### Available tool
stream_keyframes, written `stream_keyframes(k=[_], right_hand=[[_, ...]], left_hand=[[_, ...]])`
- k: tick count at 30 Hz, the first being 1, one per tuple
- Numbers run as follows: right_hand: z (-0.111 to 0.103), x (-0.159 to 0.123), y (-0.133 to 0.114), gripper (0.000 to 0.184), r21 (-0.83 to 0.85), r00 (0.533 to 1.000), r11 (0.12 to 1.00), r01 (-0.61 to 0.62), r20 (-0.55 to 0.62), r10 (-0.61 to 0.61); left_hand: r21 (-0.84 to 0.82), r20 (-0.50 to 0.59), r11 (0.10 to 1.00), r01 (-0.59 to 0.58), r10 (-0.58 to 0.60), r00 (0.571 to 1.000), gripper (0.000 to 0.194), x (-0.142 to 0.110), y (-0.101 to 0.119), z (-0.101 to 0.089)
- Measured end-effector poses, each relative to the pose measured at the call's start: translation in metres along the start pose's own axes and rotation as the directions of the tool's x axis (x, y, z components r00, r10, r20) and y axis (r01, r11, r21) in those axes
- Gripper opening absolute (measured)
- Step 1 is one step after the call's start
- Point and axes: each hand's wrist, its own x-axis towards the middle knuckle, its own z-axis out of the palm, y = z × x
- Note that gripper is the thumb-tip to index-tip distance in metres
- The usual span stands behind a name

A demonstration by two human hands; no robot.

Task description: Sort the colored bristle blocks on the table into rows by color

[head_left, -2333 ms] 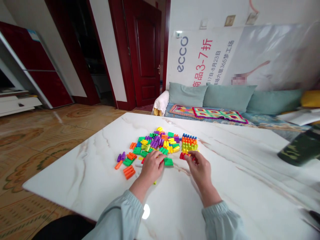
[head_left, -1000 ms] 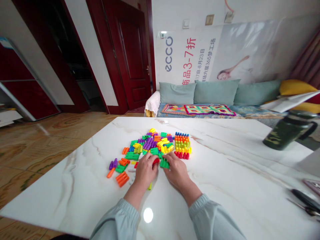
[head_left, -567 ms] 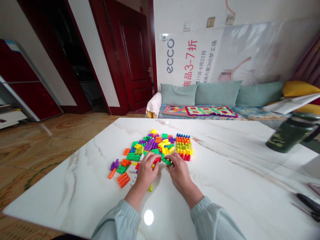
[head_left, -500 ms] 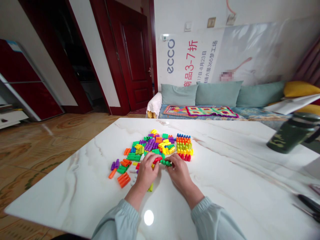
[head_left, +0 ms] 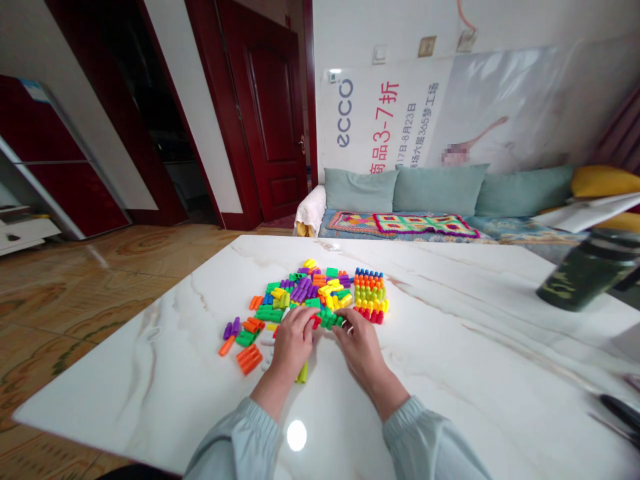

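Note:
A heap of small plastic blocks (head_left: 300,293) in green, purple, yellow and orange lies on the white marble table (head_left: 450,373). To its right stands a joined panel of blocks (head_left: 370,297) in blue, orange, green, yellow and red rows. My left hand (head_left: 293,340) pinches a red block (head_left: 315,321) at the heap's near edge. My right hand (head_left: 363,343) holds a green block (head_left: 330,319) against it. Both hands meet just in front of the heap. A yellow-green block (head_left: 302,373) lies under my left wrist.
A dark green camouflage mug (head_left: 583,277) stands at the table's right. A dark tool (head_left: 620,407) lies at the near right edge. Loose orange blocks (head_left: 249,359) sit left of my hands. Behind the table are a sofa (head_left: 450,200) and a red door (head_left: 273,113).
My right hand left the panel's red row and came left to the green block. Both hands now press the red and green blocks together; the view shifted slightly.

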Motion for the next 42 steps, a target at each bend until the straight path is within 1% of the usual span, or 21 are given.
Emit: stream_keyframes(k=[2,3,6,7,8,9,11,12,14,15,16,17,19,22,25,28,36,42], right_hand=[[-0.004,0.0,-0.001,0.023,-0.068,1.0,0.998,0.007,-0.028,-0.009],[-0.005,0.0,-0.002,0.022,-0.104,1.0,0.995,0.012,-0.01,-0.013],[-0.007,0.0,-0.003,0.021,-0.146,0.994,0.989,0.019,0.113,-0.002],[-0.007,0.0,-0.003,0.021,-0.137,0.991,0.99,0.018,0.133,0.0],[-0.008,0.001,-0.002,0.022,-0.12,0.993,0.993,0.015,0.122,0.0],[-0.009,0.001,0.0,0.023,-0.1,0.997,0.995,0.013,0.082,-0.005],[-0.015,0.003,0.004,0.025,-0.075,0.998,0.997,0.012,-0.062,-0.016],[-0.02,0.003,0.006,0.024,-0.071,0.989,0.997,0.011,-0.149,-0.021],[-0.031,0.004,0.01,0.022,-0.077,0.95,0.997,0.01,-0.309,-0.034],[-0.037,0.004,0.012,0.021,-0.085,0.93,0.996,0.01,-0.366,-0.041],[-0.042,0.004,0.013,0.021,-0.096,0.917,0.995,0.008,-0.397,-0.045],[-0.046,0.004,0.015,0.021,-0.11,0.915,0.994,0.005,-0.401,-0.049],[-0.05,0.004,0.017,0.02,-0.149,0.94,0.989,-0.004,-0.338,-0.047],[-0.048,0.004,0.019,0.019,-0.229,0.982,0.973,-0.038,-0.187,-0.006],[-0.043,0.003,0.02,0.02,-0.297,0.993,0.952,-0.078,-0.105,0.049],[-0.041,0.003,0.02,0.022,-0.337,0.994,0.937,-0.095,-0.084,0.071],[-0.039,0.004,0.023,0.023,-0.393,0.993,0.914,-0.102,-0.089,0.073],[-0.039,0.004,0.02,0.023,-0.414,0.992,0.902,-0.121,-0.077,0.098]], left_hand=[[0.018,-0.01,0.999,0.031,-0.031,0.999,0.028,0.0,-0.002,0.0],[0.028,0.001,0.999,0.037,-0.037,0.999,0.028,0.0,-0.002,0.0],[0.05,0.062,0.999,0.019,-0.022,0.998,0.026,0.0,-0.002,0.0],[0.054,0.075,0.998,0.014,-0.018,0.997,0.025,0.0,-0.002,0.0],[0.058,0.08,0.998,0.015,-0.019,0.997,0.025,0.0,-0.002,0.0],[0.061,0.08,0.998,0.019,-0.024,0.996,0.025,0.0,-0.001,0.0],[0.068,0.08,0.997,0.032,-0.037,0.996,0.025,0.0,-0.001,0.0],[0.069,0.082,0.997,0.035,-0.041,0.996,0.025,0.0,-0.001,0.0],[0.067,0.086,0.997,0.039,-0.044,0.995,0.025,-0.001,-0.001,0.0],[0.066,0.085,0.997,0.04,-0.046,0.995,0.025,-0.001,-0.002,0.001],[0.067,0.083,0.997,0.043,-0.048,0.995,0.025,-0.001,-0.002,0.001],[0.07,0.081,0.996,0.046,-0.052,0.995,0.025,-0.001,-0.003,0.001],[0.081,0.076,0.995,0.054,-0.06,0.995,0.025,-0.001,-0.003,0.002],[0.096,0.074,0.994,0.056,-0.064,0.995,0.025,-0.001,-0.002,0.001],[0.102,0.076,0.993,0.054,-0.062,0.995,0.024,-0.001,-0.002,0.001],[0.105,0.073,0.993,0.052,-0.06,0.995,0.025,-0.002,-0.003,0.002],[0.1,0.061,0.993,0.055,-0.061,0.996,0.026,-0.003,-0.007,0.006],[0.136,0.086,0.987,0.092,-0.104,0.991,0.03,-0.003,-0.003,0.004]])
